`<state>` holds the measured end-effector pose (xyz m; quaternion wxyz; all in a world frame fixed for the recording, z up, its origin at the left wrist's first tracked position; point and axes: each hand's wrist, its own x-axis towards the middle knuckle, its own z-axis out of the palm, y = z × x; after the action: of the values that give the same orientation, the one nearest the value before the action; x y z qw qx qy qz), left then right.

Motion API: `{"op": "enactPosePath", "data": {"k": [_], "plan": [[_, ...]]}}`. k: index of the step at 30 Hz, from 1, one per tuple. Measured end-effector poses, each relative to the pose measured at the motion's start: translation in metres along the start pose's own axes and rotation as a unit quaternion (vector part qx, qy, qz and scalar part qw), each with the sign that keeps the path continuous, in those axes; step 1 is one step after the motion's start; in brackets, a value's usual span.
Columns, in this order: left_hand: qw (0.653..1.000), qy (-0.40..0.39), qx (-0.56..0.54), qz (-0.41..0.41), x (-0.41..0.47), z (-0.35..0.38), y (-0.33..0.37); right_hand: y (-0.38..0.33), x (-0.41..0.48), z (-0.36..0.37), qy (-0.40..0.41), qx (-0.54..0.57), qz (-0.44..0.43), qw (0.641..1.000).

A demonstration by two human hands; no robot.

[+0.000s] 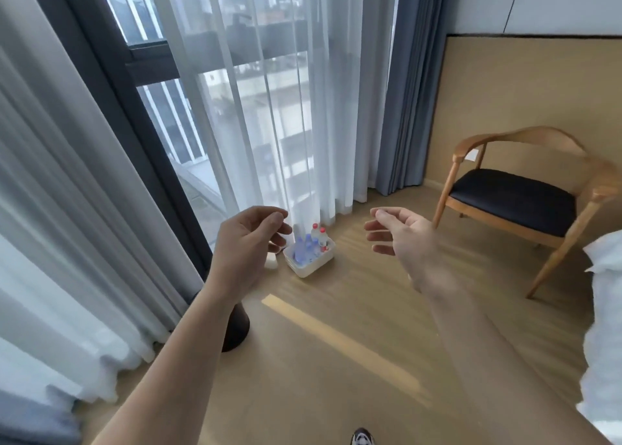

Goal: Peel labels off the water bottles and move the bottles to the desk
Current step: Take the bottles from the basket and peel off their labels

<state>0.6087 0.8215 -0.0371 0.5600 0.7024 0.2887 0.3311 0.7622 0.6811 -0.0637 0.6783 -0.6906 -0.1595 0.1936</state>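
Observation:
A white plastic bin (pixel 313 266) stands on the wooden floor by the sheer curtain. It holds several water bottles (pixel 308 247), some with blue caps and two with red caps (pixel 319 231). My left hand (pixel 247 242) hovers in the air just left of the bin, fingers loosely curled and holding nothing. My right hand (pixel 402 239) is raised to the right of the bin, fingers relaxed and empty. Both hands are well above the floor and apart from the bottles. No desk is in view.
A wooden armchair (pixel 515 195) with a black seat stands at the right by the wall. White bedding (pixel 602 327) shows at the right edge. A dark round lamp base (pixel 237 327) sits near the curtains (pixel 279 108). My shoe (pixel 363 438) is at the bottom edge.

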Motion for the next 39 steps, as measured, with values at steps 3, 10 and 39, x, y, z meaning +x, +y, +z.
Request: {"op": "enactPosePath", "data": {"k": [3,10,39], "plan": [[1.0,0.024,0.008,-0.003,0.078,0.019,-0.01,-0.007,0.083,0.016,-0.025,0.001,0.006,1.0],[0.996,0.059,0.013,-0.06,0.223,0.045,-0.048,-0.008,0.239,0.057,-0.068,-0.021,0.049,0.996],[0.942,0.149,0.061,-0.295,0.692,0.169,-0.288,0.141,0.765,0.207,-0.202,-0.094,0.218,0.95]]}}
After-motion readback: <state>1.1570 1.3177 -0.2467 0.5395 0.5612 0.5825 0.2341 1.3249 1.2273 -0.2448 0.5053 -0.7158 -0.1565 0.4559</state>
